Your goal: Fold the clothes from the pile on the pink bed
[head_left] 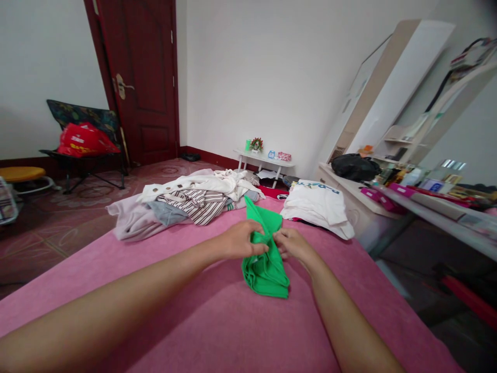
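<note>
A bright green garment (272, 277), bunched and partly folded, is between my two hands over the pink bed cover (217, 326). My left hand (241, 239) grips its left side, thumb and fingers closed on the cloth. On the right edge, my right hand (291, 243) pinches the fabric with curled fingers. Beyond my hands to the left lies a loose heap of clothes, with a striped garment (198, 204) and a white buttoned one (194, 185) on top. A folded white shirt (316, 204) with a printed front rests on a stack at the right.
A dressing table (349, 191) with a black bag (355, 167) and many small items stands along the right. A low white shelf (264, 157) is against the far wall. At the left are a folding chair with a red bag (85, 140) and a yellow stool (21, 173).
</note>
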`<action>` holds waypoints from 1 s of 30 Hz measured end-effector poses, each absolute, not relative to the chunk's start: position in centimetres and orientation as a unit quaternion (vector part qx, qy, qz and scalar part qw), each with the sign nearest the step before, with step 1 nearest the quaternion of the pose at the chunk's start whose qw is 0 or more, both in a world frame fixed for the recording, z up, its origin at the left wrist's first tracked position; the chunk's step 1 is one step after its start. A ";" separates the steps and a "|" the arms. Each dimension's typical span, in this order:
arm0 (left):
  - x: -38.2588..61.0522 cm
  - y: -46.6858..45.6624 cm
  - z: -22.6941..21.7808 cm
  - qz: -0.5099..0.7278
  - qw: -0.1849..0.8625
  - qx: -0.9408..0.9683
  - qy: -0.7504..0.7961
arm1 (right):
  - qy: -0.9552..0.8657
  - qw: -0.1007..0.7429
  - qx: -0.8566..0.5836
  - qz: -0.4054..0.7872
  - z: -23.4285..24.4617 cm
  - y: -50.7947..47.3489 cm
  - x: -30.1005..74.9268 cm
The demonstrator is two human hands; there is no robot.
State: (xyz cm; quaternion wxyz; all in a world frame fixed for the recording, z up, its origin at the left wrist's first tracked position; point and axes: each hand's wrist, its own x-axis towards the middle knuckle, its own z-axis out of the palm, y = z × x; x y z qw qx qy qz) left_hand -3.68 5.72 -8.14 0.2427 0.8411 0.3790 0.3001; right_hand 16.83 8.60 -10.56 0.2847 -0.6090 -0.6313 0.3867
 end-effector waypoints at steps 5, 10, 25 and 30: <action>0.0 2.9 -11.4 0.271 0.231 0.903 0.241 | -0.645 0.356 -0.604 0.302 -12.1 9.1 16.3; 0.6 2.8 -12.9 0.354 0.368 0.830 0.226 | -0.645 0.354 -0.641 0.219 -14.4 9.7 15.5; -2.8 10.4 -15.3 0.520 0.361 0.627 0.454 | -0.694 0.428 -0.580 0.008 -5.4 10.7 17.5; -2.4 10.5 -15.4 0.461 0.340 0.649 0.501 | -0.663 0.381 -0.624 -0.159 3.5 17.9 24.5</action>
